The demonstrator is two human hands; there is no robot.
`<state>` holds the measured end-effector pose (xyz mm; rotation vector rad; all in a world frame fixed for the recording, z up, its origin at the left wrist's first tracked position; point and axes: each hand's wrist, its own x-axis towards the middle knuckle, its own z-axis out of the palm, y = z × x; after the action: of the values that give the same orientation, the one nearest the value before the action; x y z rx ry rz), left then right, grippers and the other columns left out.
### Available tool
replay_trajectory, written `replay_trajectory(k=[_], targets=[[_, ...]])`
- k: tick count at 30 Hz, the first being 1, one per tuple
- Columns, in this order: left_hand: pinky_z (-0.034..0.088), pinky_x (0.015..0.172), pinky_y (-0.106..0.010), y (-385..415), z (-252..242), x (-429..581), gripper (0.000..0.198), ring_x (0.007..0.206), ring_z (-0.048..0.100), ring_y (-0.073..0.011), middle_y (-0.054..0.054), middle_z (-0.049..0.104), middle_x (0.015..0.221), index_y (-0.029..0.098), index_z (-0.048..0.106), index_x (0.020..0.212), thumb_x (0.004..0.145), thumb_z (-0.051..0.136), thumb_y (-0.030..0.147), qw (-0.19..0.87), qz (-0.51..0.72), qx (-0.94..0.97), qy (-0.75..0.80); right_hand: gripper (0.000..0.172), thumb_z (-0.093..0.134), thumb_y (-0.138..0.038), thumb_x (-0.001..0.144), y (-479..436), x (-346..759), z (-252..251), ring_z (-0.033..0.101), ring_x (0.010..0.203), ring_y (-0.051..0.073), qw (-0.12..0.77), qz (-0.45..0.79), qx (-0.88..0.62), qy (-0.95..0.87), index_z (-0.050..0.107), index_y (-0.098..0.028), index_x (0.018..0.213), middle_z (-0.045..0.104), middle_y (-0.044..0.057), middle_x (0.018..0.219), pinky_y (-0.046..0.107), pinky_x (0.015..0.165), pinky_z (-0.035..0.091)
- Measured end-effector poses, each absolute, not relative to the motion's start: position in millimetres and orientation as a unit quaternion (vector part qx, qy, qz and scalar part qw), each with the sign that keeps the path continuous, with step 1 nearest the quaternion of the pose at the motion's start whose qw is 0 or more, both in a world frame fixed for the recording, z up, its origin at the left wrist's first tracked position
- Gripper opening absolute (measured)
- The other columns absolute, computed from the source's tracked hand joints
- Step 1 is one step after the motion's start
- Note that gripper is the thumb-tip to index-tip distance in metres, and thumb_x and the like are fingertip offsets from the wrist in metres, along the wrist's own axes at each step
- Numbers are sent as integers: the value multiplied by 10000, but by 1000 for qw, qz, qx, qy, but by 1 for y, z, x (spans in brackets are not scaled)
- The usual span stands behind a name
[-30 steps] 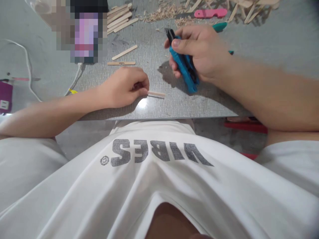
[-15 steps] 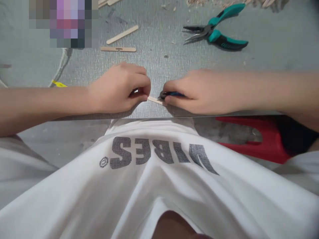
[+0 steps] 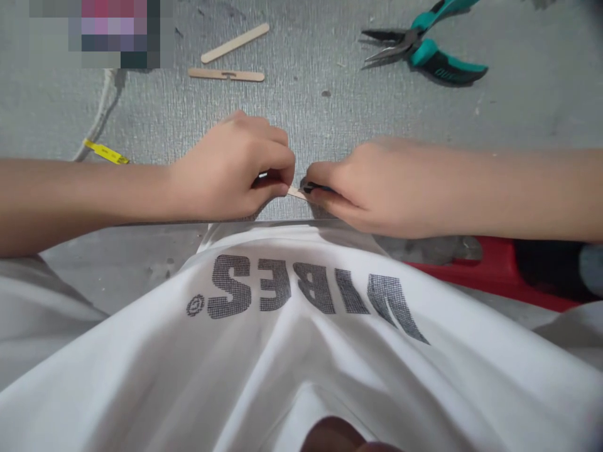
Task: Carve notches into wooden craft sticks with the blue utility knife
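Note:
My left hand [image 3: 235,166] pinches one end of a pale wooden craft stick [image 3: 296,194] just above the table's near edge. Only a short length of the stick shows between the fingers of both hands. In my right hand [image 3: 377,185] is a small dark cutter knife [image 3: 309,186], its handle mostly hidden by the fingers. The tip of the knife meets the stick, or lies very close over it. Beyond my hands lie a plain craft stick [image 3: 235,43] and another stick [image 3: 207,73] with a notch cut in its middle.
Long-nose pliers [image 3: 424,47] with teal and black handles lie spread at the far right of the grey table [image 3: 311,125]. At the left runs a pale cable [image 3: 100,116] with a yellow tag [image 3: 107,152]. A red stool [image 3: 494,267] stands below the table edge.
My hands have come a little closer together, and less of the stick shows between them. The view has shifted, so the sticks and pliers appear higher.

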<state>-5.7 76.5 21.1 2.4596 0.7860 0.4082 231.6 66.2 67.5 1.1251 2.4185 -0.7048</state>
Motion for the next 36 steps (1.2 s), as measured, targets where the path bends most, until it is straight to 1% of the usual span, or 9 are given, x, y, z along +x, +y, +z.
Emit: replay_trajectory(k=[4, 8, 11, 14, 17, 19, 22, 29, 36], targets=[[478, 808, -452, 77, 21, -7, 221, 837, 709, -272, -52, 775, 853, 298, 758, 807, 989, 640, 338, 261, 153, 908, 289, 302, 622, -332, 1028, 64, 224, 70, 230, 416, 171, 203, -248, 435, 842, 458, -250, 788, 343, -25, 482, 379, 558, 198], [458, 805, -433, 76, 23, -6, 232, 812, 693, -257, -55, 755, 834, 275, 753, 796, 984, 635, 342, 264, 153, 906, 294, 274, 639, -402, 1066, 62, 219, 74, 225, 414, 160, 262, -205, 458, 824, 553, -249, 856, 330, -37, 493, 369, 555, 223], [463, 812, -412, 74, 28, -5, 247, 830, 699, -249, -57, 758, 841, 261, 763, 808, 992, 617, 339, 262, 132, 907, 302, 270, 505, -424, 1140, 61, 216, 77, 318, 448, 177, 313, -161, 427, 833, 683, -235, 1071, 463, -15, 565, 346, 572, 253], [480, 840, -412, 73, 31, -4, 252, 871, 716, -252, -61, 779, 866, 256, 772, 821, 998, 608, 328, 257, 114, 907, 314, 371, 408, -430, 1181, 60, 214, 81, 464, 529, 201, 355, -134, 404, 832, 704, -227, 1277, 642, 33, 719, 327, 599, 269], [487, 845, -420, 73, 30, -4, 245, 879, 722, -258, -63, 790, 871, 261, 776, 823, 992, 609, 322, 256, 116, 907, 314, 394, 390, -438, 1191, 60, 212, 83, 591, 631, 227, 367, -138, 405, 826, 700, -230, 1316, 735, 73, 866, 322, 628, 291], [482, 840, -423, 74, 29, -4, 247, 875, 721, -260, -65, 789, 870, 260, 778, 822, 988, 607, 325, 257, 122, 907, 310, 392, 393, -425, 1189, 60, 211, 82, 624, 668, 236, 364, -139, 405, 827, 697, -223, 1333, 755, 87, 908, 321, 646, 305], [464, 829, -427, 75, 26, -5, 252, 859, 715, -262, -69, 777, 857, 253, 777, 816, 982, 605, 334, 264, 132, 906, 305, 405, 393, -413, 1189, 60, 213, 79, 616, 657, 233, 358, -144, 406, 828, 686, -210, 1382, 753, 88, 891, 320, 665, 313], [451, 832, -422, 75, 24, -4, 216, 850, 704, -258, -56, 760, 834, 268, 778, 819, 958, 621, 320, 268, 137, 903, 307, 402, 381, -428, 1196, 59, 216, 77, 441, 512, 188, 344, -149, 406, 833, 692, -206, 1322, 659, 37, 735, 322, 602, 287], [472, 825, -425, 76, 22, -5, 197, 845, 706, -260, -54, 770, 828, 274, 780, 818, 950, 637, 305, 262, 138, 904, 309, 429, 399, -449, 1186, 59, 217, 75, 577, 611, 238, 332, -173, 427, 823, 708, -214, 1368, 729, 75, 811, 330, 664, 324]])
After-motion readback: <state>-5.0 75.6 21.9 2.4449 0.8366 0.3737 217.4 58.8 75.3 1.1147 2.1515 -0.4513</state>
